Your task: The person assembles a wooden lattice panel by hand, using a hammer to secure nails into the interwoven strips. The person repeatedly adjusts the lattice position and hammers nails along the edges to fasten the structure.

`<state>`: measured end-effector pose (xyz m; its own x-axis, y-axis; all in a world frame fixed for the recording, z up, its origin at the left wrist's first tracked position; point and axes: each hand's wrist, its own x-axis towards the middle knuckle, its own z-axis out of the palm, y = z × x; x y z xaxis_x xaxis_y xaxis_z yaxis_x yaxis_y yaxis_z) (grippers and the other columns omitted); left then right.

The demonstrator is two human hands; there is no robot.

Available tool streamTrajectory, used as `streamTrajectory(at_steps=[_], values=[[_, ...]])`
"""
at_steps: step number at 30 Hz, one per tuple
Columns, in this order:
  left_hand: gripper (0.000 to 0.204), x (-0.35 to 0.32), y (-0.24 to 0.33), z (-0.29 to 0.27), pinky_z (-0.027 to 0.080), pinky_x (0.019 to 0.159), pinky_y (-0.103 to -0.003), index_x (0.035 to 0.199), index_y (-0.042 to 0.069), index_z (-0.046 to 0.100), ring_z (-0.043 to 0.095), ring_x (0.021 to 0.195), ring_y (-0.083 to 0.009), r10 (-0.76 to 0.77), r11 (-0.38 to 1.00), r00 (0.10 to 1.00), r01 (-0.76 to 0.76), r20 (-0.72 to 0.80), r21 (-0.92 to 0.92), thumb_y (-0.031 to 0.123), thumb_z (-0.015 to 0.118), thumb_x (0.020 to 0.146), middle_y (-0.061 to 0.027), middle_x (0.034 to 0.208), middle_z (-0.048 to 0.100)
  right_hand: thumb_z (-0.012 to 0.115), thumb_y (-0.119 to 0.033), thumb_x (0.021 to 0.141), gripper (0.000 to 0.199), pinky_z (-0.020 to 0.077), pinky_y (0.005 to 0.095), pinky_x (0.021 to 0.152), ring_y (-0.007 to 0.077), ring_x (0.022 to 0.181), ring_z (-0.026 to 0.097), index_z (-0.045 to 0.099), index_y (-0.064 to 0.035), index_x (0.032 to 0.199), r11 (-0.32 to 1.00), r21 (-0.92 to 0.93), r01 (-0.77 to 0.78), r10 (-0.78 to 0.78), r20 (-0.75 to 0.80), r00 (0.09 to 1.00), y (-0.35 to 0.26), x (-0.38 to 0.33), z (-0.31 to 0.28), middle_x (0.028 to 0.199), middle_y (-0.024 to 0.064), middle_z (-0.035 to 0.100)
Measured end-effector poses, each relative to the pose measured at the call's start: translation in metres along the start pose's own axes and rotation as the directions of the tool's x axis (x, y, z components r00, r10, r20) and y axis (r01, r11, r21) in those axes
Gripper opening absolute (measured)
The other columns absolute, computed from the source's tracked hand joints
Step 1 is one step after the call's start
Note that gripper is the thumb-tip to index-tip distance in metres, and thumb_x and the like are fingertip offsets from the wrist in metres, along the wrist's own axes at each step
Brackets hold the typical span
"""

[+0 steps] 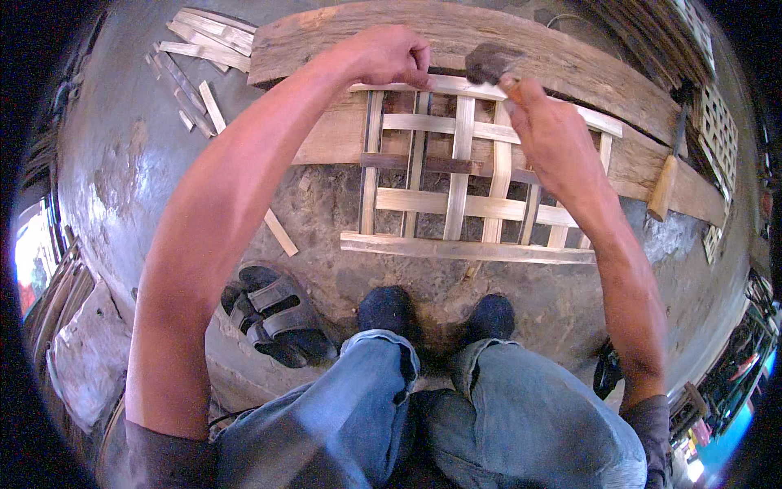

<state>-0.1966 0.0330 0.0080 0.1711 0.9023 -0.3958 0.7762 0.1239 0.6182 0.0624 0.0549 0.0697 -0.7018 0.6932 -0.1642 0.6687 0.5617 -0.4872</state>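
Note:
In my right hand (550, 126) is a small hammer (489, 63), its dark, worn head above the top rail of a lattice of woven bamboo strips (460, 175). The fingers wrap its short wooden handle. My left hand (395, 55) is closed, fingertips pinched down at that same rail, left of the hammer head; what they hold, if anything, is hidden. Pale and dark strips cross over and under each other in the lattice. Its upper part lies on a thick wooden plank (330, 134), and its lower rail (464, 247) is over the floor.
A heavy beam (326, 37) lies along the far side. On the plank's right end rests a wooden-handled blade (664, 187). Loose bamboo strips (208, 37) are scattered at the far left. Sandals (285, 314) sit beside my socked feet (384, 310). More latticework (717, 122) stands at right.

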Motion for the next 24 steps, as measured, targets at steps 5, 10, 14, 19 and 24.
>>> streamTrajectory(at_steps=[5, 10, 14, 19, 24], values=[[0.027, 0.003, 0.001, 0.004, 0.046, 0.062, -0.033, 0.079, 0.005, 0.064, 0.059, 0.067, -0.0144, 0.050, 0.998, 0.999, -0.049, -0.015, 0.046, 0.028, 0.078, 0.077, -0.0050, 0.072, 0.064, 0.050, -0.021, 0.097, 0.023, 0.0417, 0.0556, 0.066, 0.0487, 0.078, 0.059, 0.047, 0.0011, 0.103, 0.991, -0.058, 0.118, -0.117, 0.026, 0.993, 0.009, 0.009, 0.008, 0.077, 0.0293, 0.061], [0.023, 0.003, 0.002, 0.005, 0.047, 0.063, -0.033, 0.082, 0.006, 0.065, 0.060, 0.068, -0.0149, 0.005, 0.999, 1.000, -0.005, -0.009, 0.035, 0.025, 0.076, 0.078, -0.0053, 0.073, 0.065, 0.049, -0.022, 0.097, 0.023, 0.0441, 0.0552, 0.070, 0.0487, 0.079, 0.059, 0.049, -0.0006, 0.104, 0.996, -0.086, -0.020, 0.026, 0.064, 0.998, -0.003, 0.006, 0.001, 0.079, 0.0293, 0.062], [0.032, 0.003, -0.002, 0.005, 0.047, 0.064, -0.036, 0.085, 0.009, 0.068, 0.061, 0.070, -0.0209, -0.020, 1.000, 0.999, 0.021, -0.026, 0.014, 0.036, 0.079, 0.074, -0.0056, 0.075, 0.067, 0.049, -0.022, 0.096, 0.023, 0.0438, 0.0559, 0.070, 0.0490, 0.080, 0.059, 0.048, -0.0014, 0.106, 0.995, -0.102, 0.009, 0.000, 0.082, 0.997, 0.000, 0.005, -0.001, 0.078, 0.0295, 0.061], [0.025, -0.008, 0.001, -0.002, 0.048, 0.070, -0.033, 0.091, 0.008, 0.068, 0.062, 0.076, -0.0173, 0.098, 0.995, 0.991, -0.096, -0.092, 0.025, 0.031, 0.072, 0.083, -0.0070, 0.081, 0.067, 0.048, -0.022, 0.097, 0.022, 0.0435, 0.0564, 0.068, 0.0495, 0.079, 0.059, 0.046, -0.0007, 0.103, 0.992, -0.120, -0.046, 0.055, 0.068, 0.996, 0.010, -0.001, 0.017, 0.077, 0.0309, 0.060], [0.028, -0.041, -0.044, -0.024, 0.050, 0.074, -0.033, 0.093, 0.007, 0.069, 0.063, 0.081, -0.0158, -0.015, 0.997, 0.946, -0.013, -0.323, -0.082, 0.033, 0.072, 0.083, -0.0078, 0.084, 0.068, 0.046, -0.021, 0.098, 0.021, 0.0422, 0.0573, 0.064, 0.0500, 0.075, 0.059, 0.043, -0.0005, 0.101, 0.997, -0.075, -0.023, 0.027, 0.055, 0.998, 0.008, -0.005, 0.014, 0.074, 0.0304, 0.060]])
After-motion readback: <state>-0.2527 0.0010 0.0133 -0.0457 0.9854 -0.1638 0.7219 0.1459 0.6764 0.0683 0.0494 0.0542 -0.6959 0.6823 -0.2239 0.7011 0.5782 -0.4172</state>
